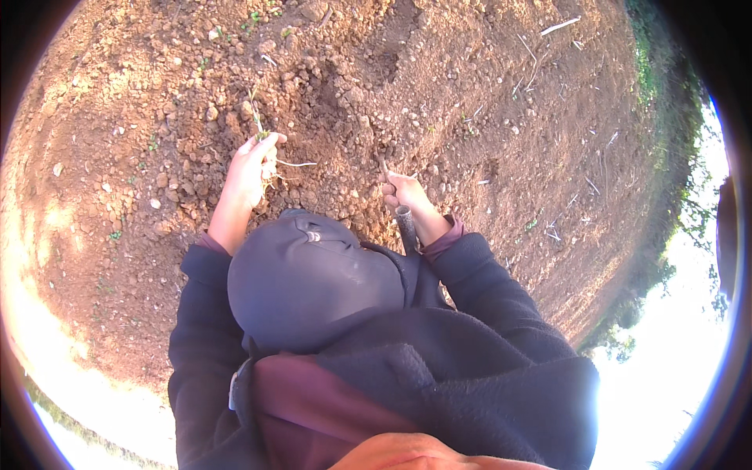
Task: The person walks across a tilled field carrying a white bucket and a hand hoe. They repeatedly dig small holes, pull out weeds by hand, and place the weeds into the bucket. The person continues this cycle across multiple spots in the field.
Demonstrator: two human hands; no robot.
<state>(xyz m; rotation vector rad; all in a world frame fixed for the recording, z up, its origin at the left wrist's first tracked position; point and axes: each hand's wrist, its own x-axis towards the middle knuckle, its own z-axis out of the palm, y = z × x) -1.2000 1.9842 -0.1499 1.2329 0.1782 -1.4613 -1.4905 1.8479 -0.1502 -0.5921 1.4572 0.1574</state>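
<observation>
My left hand [254,164] is pinched around a small uprooted plant [257,117]. Its thin greenish stem rises above my fingertips, and pale stringy roots [296,164] trail out below and to the right. On the other side, my right hand [404,189] is closed on a slim brown stick-like piece [383,163] just above the loose soil; whether it is wood or metal I cannot tell. Beside my right wrist stands a hollow dark tube [404,220], its open end up and its lower part hidden by my clothing. Dug-up crumbly soil [317,111] lies between and beyond my hands.
My bent knee in dark trousers [311,276] sits between my forearms. Dry stalks [560,26] and small stones are scattered over the brown field [529,147]. Tiny green sprouts [252,20] grow at the far left. Green bushes [664,106] line the right edge.
</observation>
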